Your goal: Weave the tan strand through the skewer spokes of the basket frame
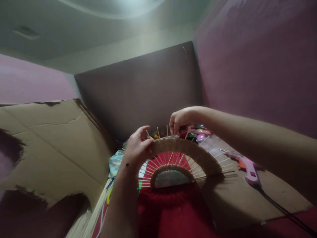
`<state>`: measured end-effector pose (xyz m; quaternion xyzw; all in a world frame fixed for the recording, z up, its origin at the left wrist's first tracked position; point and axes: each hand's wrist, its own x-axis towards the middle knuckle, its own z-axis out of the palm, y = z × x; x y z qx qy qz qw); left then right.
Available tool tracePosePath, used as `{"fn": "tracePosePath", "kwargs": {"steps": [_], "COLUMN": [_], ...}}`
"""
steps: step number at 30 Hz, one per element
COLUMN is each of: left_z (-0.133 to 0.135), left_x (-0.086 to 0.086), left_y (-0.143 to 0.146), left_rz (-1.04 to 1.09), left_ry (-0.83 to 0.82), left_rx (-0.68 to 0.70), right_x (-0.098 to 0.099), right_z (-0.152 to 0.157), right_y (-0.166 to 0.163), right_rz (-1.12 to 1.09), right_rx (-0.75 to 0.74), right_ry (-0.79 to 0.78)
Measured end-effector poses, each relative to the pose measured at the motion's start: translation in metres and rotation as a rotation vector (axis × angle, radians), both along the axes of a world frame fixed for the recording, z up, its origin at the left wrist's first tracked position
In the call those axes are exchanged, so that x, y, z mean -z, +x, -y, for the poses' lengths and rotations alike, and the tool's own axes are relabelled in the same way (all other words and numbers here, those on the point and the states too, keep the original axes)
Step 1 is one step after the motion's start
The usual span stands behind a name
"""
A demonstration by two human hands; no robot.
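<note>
Weaving (201, 155), a half-ring of two tan bands crossed by thin sticks, sits in the middle of the view, its left part over the red surface (179, 215) and its right end over flat cardboard (241, 198). Stick tips jut past the outer band. Left hand (139, 142) holds that band at its upper left, thumb bent onto the edge by a stick and forefinger raised. Right hand (178, 123) reaches in from the right, fingers curled down at the top edge; I cannot tell whether they pinch a strand. Pink glue gun (250, 170) lies on the cardboard to the right, its dark cord (279, 206) trailing toward the lower right corner. Loose sticks (86, 219) lie at lower left, near a torn carton (56, 142).
</note>
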<state>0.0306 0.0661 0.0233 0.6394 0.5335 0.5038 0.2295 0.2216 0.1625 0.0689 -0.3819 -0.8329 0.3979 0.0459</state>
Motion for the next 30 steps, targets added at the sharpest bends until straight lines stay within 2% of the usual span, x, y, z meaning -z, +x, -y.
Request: {"fn": "tracePosePath", "kwargs": {"steps": [3, 7, 9, 12, 17, 20, 22, 30], "left_z": [0.007, 0.026, 0.032, 0.027, 0.008, 0.005, 0.006, 0.002], "left_x": [-0.004, -0.009, -0.007, 0.005, 0.022, 0.024, 0.023, 0.027], "left_y": [-0.004, 0.012, 0.028, 0.048, 0.060, 0.060, 0.059, 0.058], "left_rz": [-0.199, -0.300, -0.327, -0.466, -0.662, -0.646, -0.623, -0.438], "left_ry": [0.089, 0.417, 0.476, 0.433, 0.349, 0.358, 0.361, 0.353], "left_rx": [-0.059, -0.272, -0.218, -0.157, -0.203, -0.201, -0.202, -0.161], "right_x": [0.007, 0.011, 0.011, 0.011, 0.014, 0.017, 0.020, 0.039], "right_z": [-0.002, -0.002, 0.000, 0.005, 0.007, 0.004, 0.003, 0.020], "right_y": [0.005, 0.004, 0.003, 0.003, 0.007, 0.017, 0.026, 0.053], "right_rz": [-0.060, -0.075, -0.066, -0.076, -0.166, -0.302, -0.403, -0.614], "right_rx": [-0.020, 0.000, 0.003, 0.013, 0.007, -0.006, 0.003, 0.100], "right_ry": [-0.148, -0.147, -0.137, -0.120, -0.167, -0.255, -0.259, -0.003]}}
